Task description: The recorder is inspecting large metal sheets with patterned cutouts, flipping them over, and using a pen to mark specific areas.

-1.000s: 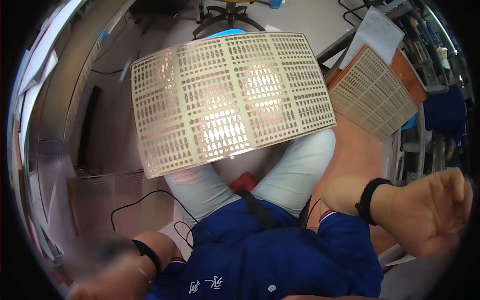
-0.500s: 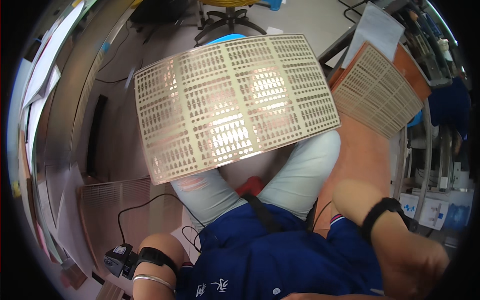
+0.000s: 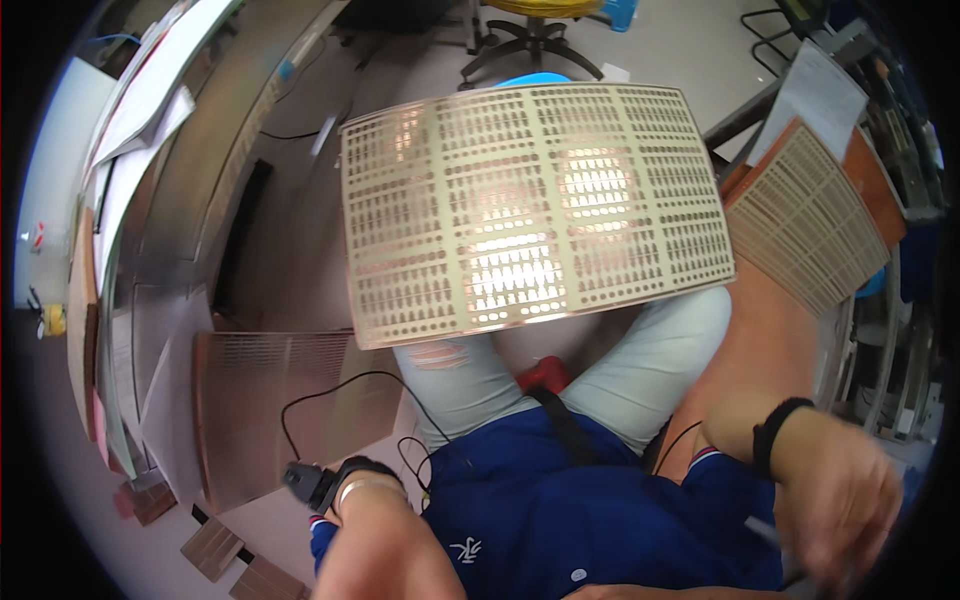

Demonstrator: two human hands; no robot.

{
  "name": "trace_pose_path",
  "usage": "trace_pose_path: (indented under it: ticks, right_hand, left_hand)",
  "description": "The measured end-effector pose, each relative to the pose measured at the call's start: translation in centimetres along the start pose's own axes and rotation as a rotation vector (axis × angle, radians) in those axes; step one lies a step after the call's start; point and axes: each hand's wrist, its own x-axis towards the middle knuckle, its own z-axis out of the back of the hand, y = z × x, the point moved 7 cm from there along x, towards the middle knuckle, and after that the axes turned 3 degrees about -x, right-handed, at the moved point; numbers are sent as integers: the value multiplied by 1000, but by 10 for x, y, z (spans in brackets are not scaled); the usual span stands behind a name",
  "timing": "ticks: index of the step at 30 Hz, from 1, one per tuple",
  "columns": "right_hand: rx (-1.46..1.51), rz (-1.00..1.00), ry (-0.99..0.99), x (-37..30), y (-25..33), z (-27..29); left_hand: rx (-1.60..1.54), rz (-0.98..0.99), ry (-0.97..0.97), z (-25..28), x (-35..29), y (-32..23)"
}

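A large brass-coloured perforated metal sheet (image 3: 530,210) lies across my knees in pale trousers, with light glaring off its middle. My left hand (image 3: 325,490) is at the lower left, mostly hidden behind the wrist, which wears a black band and a thin bracelet. A small black device (image 3: 300,478) with a black cable sits at this hand. My right hand (image 3: 845,500) is low on the right, blurred, fingers curled, with a black band on the wrist. A thin grey object (image 3: 760,530) shows just beside it. Neither hand touches the sheet.
A second perforated sheet (image 3: 805,225) lies on an orange board at the right with a white paper behind it. A darker perforated panel (image 3: 260,400) stands on the floor at my left. Small brown plates (image 3: 225,555) lie below it. A chair base (image 3: 530,35) is ahead.
My right hand has dropped lower and come in toward my body, now blurred. My left forearm has risen further into view at the lower left. The sheet stays on my knees.
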Motion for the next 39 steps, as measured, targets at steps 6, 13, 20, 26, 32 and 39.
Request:
trace_pose_path:
  ticks: [6, 13, 20, 26, 32, 39]
  right_hand:
    - [-802, -666, 711, -134, -72, 62]
    - [-1294, -1276, 1009, -265, -59, 156]
    - [-1374, -1433, 1006, -286, -48, 167]
    - [-1439, -1285, 1071, -282, -45, 173]
    - [-1505, -1277, 1165, -280, -46, 163]
    - [-1498, -1251, 1164, -278, -48, 159]
  left_hand:
    - [343, 1030, 906, 37, -148, 70]
    - [249, 2101, 672, 134, -311, 61]
    - [280, 2194, 722, 133, -327, 66]
    - [315, 2207, 749, 145, -340, 68]
    - [381, 1917, 1119, 129, -328, 80]
    - [509, 1810, 1315, 110, -305, 83]
